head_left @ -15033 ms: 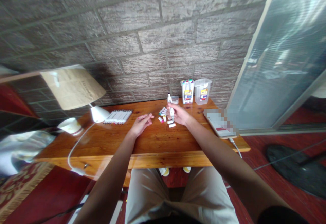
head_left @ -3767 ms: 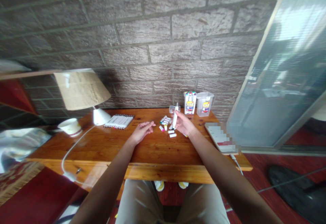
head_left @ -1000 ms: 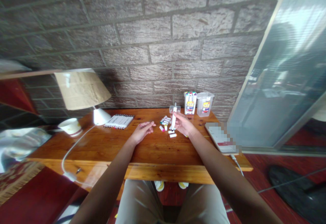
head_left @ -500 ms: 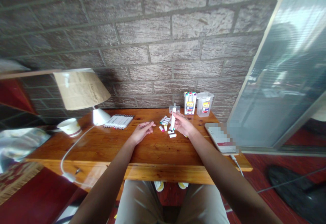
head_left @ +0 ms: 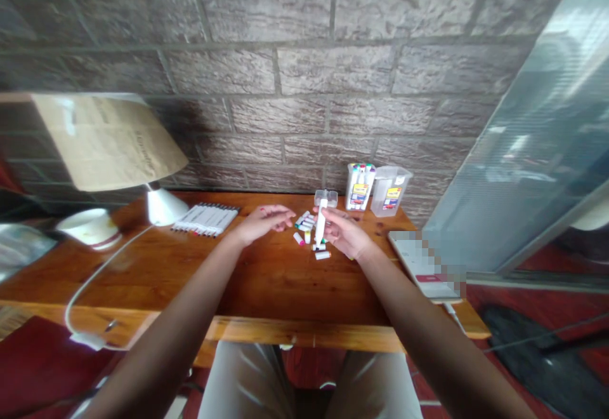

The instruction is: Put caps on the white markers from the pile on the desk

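Note:
My right hand grips a white marker, held nearly upright between thumb and fingers. The marker's cap is off at its upper end as far as I can tell. Under and beside it lie several short marker caps: a pink-ended cap, a yellow-ended cap, an orange-ended cap and a small group of caps. My left hand holds nothing; its fingers reach out, apart, just left of that group. Some caps are partly hidden behind the marker and my right hand.
Several white markers lie in a row at left, near a lamp and a paper cup. At the back stand a marker-filled box, a clear box and a small clear lid. A flat device lies right.
My left hand has risen and its fingers have spread toward the caps. The marker stays in my right hand, slightly lower. The whole view has shifted closer to the desk.

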### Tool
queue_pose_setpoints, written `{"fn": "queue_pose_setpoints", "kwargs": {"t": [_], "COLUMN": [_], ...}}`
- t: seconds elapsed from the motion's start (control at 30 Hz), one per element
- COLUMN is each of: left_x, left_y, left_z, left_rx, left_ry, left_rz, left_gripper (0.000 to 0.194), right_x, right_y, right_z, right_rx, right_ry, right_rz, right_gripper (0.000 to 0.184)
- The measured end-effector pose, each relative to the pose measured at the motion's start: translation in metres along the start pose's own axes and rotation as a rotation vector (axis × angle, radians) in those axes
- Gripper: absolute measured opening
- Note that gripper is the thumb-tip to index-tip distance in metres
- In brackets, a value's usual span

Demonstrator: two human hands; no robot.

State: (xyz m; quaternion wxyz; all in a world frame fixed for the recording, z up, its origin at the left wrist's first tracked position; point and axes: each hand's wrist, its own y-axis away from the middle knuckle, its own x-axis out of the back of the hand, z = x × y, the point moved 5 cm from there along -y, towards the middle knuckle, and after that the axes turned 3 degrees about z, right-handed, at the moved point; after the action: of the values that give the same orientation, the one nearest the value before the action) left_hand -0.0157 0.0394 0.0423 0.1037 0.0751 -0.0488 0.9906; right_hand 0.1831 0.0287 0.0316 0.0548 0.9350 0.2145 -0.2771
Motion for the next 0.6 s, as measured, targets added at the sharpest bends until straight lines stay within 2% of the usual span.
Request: {"fn": "queue_pose_setpoints", "kwargs": {"t": [0.13,0.2,0.27,0.37,0.5,0.6], "left_x": [-0.007,-0.020,-0.030,-0.036,-0.032,-0.032], "left_y": [-0.022,-0.026,-0.026,-0.025,-0.019,-0.010], "left_z": [0.022,0.025,0.022,0.012,-0.002,-0.014], "left_rx": [-0.090,-0.120,-0.095,-0.016,0.055,0.095], "left_ry": [0.130,0.256,0.399,0.515,0.554,0.551], "left_rz": [0.023,-0.032,-0.075,-0.094,-0.196,-0.265], "left_gripper": [0.053,0.055,0.052,0.049,0.047,0.051], "right_x": [-0.014,-0.026,-0.038,-0.047,-0.042,-0.036], "right_y": [-0.006,-0.012,-0.020,-0.030,-0.033,-0.026], "right_z": [-0.011,-0.018,-0.020,-0.017,0.006,0.025], "right_rx": [0.023,0.059,0.062,0.058,0.030,-0.054], "right_ry": [0.120,0.192,0.271,0.323,0.316,0.302], "right_rz": [-0.017,-0.062,-0.119,-0.150,-0.089,-0.040], "right_gripper": [0.031,0.030,0.028,0.027,0.026,0.027]}}
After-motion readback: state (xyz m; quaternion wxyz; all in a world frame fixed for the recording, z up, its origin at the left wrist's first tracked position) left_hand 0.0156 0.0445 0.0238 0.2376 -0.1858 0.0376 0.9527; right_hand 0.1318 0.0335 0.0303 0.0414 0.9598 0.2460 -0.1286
